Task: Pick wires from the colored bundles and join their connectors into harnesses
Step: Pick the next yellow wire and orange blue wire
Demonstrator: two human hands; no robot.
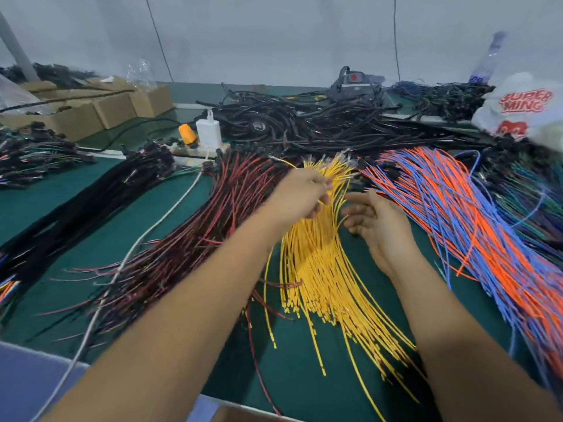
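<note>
Yellow wires (323, 269) lie fanned on the green counter (170, 214); left hand (300, 194) pinches several at their far end; right hand (376, 222) hovers just beside them, fingers loosely curled, empty.

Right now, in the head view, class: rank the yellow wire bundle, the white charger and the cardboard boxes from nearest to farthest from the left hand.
1. The yellow wire bundle: under the left hand, whose fingers pinch wires from it.
2. The white charger: up and left of the hand, plugged into the power strip.
3. The cardboard boxes: far left, at the back of the table.
</note>
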